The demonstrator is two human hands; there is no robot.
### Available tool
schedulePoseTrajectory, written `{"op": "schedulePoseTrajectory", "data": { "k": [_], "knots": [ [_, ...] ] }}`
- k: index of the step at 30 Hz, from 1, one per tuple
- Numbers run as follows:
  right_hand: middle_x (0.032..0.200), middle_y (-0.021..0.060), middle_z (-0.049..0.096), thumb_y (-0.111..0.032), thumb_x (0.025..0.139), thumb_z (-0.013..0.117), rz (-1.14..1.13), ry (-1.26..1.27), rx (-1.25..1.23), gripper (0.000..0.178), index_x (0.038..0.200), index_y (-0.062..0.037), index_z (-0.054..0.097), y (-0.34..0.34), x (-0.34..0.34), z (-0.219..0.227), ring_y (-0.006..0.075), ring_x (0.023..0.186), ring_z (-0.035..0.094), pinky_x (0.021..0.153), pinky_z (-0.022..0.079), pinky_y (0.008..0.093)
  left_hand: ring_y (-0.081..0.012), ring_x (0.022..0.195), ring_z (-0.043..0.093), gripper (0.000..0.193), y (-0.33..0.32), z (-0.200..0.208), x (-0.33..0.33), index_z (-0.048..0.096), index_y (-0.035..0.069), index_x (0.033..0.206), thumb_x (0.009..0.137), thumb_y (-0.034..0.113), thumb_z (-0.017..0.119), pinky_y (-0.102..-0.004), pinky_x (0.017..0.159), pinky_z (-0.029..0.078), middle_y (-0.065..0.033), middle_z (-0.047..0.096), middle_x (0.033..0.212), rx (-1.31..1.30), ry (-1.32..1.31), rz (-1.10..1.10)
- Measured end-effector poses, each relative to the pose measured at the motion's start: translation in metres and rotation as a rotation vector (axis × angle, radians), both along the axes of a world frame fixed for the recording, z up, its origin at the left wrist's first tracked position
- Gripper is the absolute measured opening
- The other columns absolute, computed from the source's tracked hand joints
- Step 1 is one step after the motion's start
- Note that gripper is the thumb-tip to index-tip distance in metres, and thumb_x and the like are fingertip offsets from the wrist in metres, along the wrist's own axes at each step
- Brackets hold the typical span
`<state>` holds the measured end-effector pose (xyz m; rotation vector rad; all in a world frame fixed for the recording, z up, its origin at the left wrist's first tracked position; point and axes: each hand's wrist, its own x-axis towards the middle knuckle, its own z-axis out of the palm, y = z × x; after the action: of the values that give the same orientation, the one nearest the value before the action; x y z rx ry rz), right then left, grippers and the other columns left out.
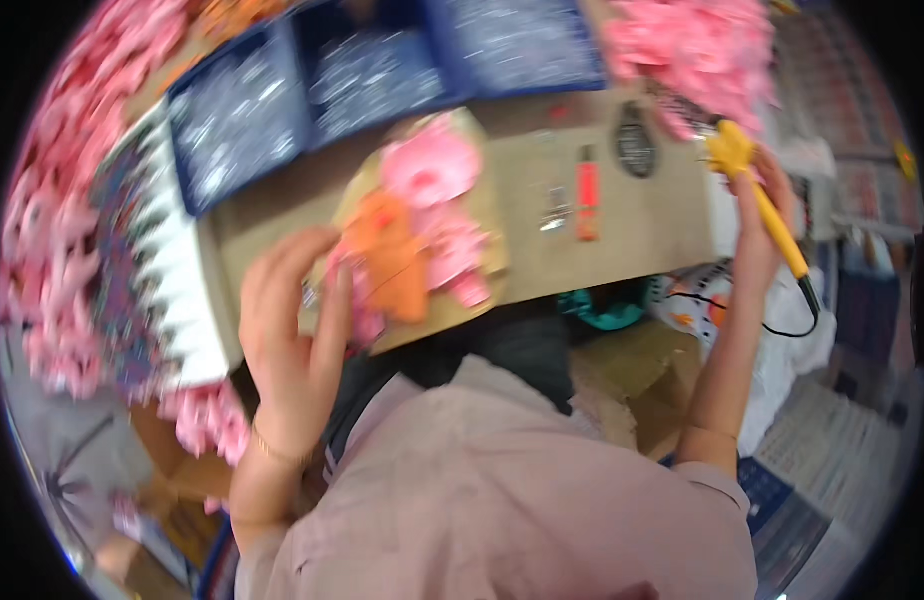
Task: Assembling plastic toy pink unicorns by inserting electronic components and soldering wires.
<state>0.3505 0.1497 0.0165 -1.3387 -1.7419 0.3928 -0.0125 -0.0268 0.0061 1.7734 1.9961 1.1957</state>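
In my right hand [760, 195] is a soldering iron with a yellow handle [779, 232], its black cord hanging from the lower end. Its front end points up and left, beside the pink heap at the back right; the tip itself is blurred. My left hand [292, 320] has its fingers stretched out, with the fingertips at the left edge of a cluster of plastic parts. That cluster holds an orange figure-shaped piece [390, 258] and pink pieces, including a round pink one [432, 168], on a tan board [492, 240]. Whether the fingertips touch a part is unclear.
Blue bins [307, 95] with clear plastic parts line the table's back. A red cutter [587, 195], small clear parts [554, 210] and a dark oval object [635, 140] lie right of the board. Pink pieces [697, 50] are heaped back right; a white rack [197, 290] stands left.
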Motion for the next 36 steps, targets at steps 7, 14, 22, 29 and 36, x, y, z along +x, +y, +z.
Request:
{"op": "schedulePoseTrajectory", "data": {
  "k": [7, 14, 22, 29, 36],
  "knots": [
    [0.099, 0.0062, 0.06, -0.008, 0.091, 0.057, 0.22, 0.516, -0.762, 0.017, 0.107, -0.0028, 0.058, -0.053, -0.025, -0.072, 0.0102, 0.076, 0.057, 0.07, 0.048, 0.0252, -0.0206, 0.074, 0.061, 0.013, -0.069, 0.01, -0.019, 0.064, -0.001, 0.092, 0.08, 0.004, 0.067, -0.0276, 0.07, 0.047, -0.0106, 0.064, 0.083, -0.237, -0.283, 0.212],
    [0.103, 0.0103, 0.06, -0.005, 0.079, 0.065, 1.192, -0.153, -0.056, 0.016, 0.094, -0.0021, 0.064, -0.015, -0.22, -0.013, 0.0244, 0.094, 0.059, 0.081, 0.047, 0.0331, -0.0248, 0.079, 0.06, 0.022, -0.047, -0.007, -0.012, 0.063, 0.002, 0.094, 0.079, 0.016, 0.07, -0.0342, 0.068, 0.047, -0.0087, 0.062, 0.085, -0.328, 0.063, -0.107],
    [0.098, 0.0073, 0.058, -0.005, 0.079, 0.066, 1.201, -0.219, -0.196, 0.013, 0.091, -0.001, 0.063, -0.003, -0.231, -0.001, 0.0195, 0.089, 0.058, 0.079, 0.046, 0.0271, -0.0078, 0.076, 0.056, 0.014, -0.029, 0.004, -0.037, 0.064, 0.001, 0.099, 0.088, 0.008, 0.062, -0.021, 0.07, 0.045, -0.0036, 0.064, 0.088, -0.341, -0.608, 0.122],
    [0.1, 0.0086, 0.057, 0.001, 0.081, 0.062, 0.752, -0.194, -0.051, 0.01, 0.09, 0.0006, 0.06, -0.031, -0.196, 0.038, 0.0172, 0.086, 0.055, 0.079, 0.044, 0.028, -0.007, 0.088, 0.056, 0.021, 0.005, 0.004, -0.051, 0.059, -0.002, 0.107, 0.087, 0.0, 0.061, -0.0204, 0.079, 0.045, -0.0024, 0.062, 0.099, -0.168, -0.733, -0.015],
    [0.103, 0.0106, 0.058, 0.002, 0.077, 0.063, 0.638, -0.381, -0.222, 0.015, 0.092, -0.0008, 0.059, -0.071, -0.165, 0.012, 0.0185, 0.09, 0.055, 0.08, 0.043, 0.028, -0.0081, 0.089, 0.059, 0.027, -0.014, -0.029, -0.016, 0.055, -0.006, 0.11, 0.085, -0.002, 0.062, -0.0204, 0.078, 0.05, -0.007, 0.061, 0.103, -0.288, -1.224, -0.024]
  ]
}}
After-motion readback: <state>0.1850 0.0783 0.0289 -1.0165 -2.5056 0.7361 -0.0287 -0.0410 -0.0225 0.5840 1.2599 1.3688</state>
